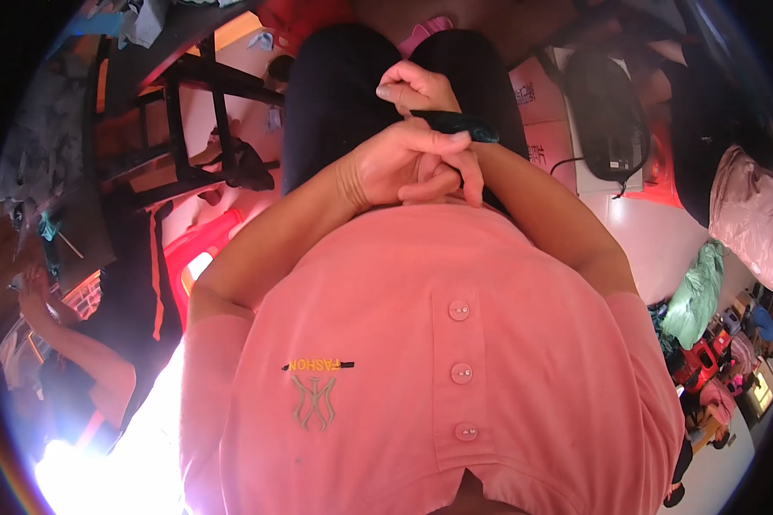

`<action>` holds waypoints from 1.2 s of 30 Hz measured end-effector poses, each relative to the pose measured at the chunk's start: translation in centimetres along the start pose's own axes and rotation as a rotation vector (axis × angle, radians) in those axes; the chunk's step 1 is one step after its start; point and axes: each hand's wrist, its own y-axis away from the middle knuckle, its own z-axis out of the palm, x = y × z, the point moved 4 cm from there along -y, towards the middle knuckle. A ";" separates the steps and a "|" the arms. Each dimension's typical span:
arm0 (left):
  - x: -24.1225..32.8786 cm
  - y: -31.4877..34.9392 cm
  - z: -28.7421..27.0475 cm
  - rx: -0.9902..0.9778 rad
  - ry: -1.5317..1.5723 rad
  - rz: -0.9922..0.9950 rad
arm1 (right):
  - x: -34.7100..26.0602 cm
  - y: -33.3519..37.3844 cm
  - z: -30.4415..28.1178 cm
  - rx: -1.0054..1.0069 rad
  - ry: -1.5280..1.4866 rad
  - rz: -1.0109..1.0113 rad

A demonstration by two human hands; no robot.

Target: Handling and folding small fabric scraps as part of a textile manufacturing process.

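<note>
Over my lap, both arms bend inward and cross at the wrists. My right hand (416,87) lies between my knees with its fingers curled into a loose fist; nothing shows in it. A dark green band (462,126) circles my right wrist. Just below, in front of my belly, my left hand (425,163) rests against that wrist, palm partly turned up. Its fingers are loosely bent and apart, and its thumb tip meets the band's edge. Thin bands (349,182) ring my left wrist. I wear a pink shirt (361,292) and black trousers (335,94).
Black metal frames (180,112) and a red plastic object (199,245) stand to the left, where another person's hand (34,292) shows. On the right are boxes (545,142), a black rounded object (608,112), a pale pink bundle (745,202), a green bag (697,296) and distant people.
</note>
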 end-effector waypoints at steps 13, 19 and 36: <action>1.1 1.3 3.3 -0.172 0.180 0.047 | -8.2 1.5 0.5 0.016 -0.069 -0.135; 2.4 1.3 2.7 -0.056 0.053 0.146 | -7.9 3.6 -3.1 0.229 0.020 -0.367; 0.2 2.4 2.1 0.017 0.196 0.129 | -13.6 9.5 -3.8 0.248 0.310 -0.589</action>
